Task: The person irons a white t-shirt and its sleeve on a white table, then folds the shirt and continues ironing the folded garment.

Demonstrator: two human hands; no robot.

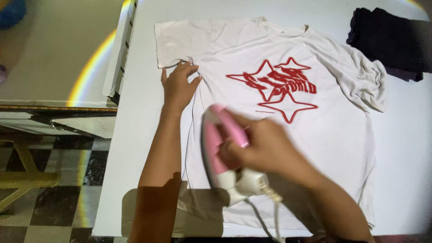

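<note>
A white T-shirt (324, 135) with a red star print lies flat, front up, on a white table (139, 135). My left hand (178, 85) presses flat on the shirt's left side, just below the sleeve, fingers spread. My right hand (265, 146) grips the handle of a pink and white iron (215, 150). The iron rests on the lower left part of the shirt and looks blurred. Its white cord (272, 211) runs down toward the table's near edge.
A dark folded garment (391, 42) lies at the table's far right corner. Left of the table stands a pale surface (54, 58) with a white panel at its edge. Below it shows black and white checked floor (67, 180) and a yellow frame (22, 175).
</note>
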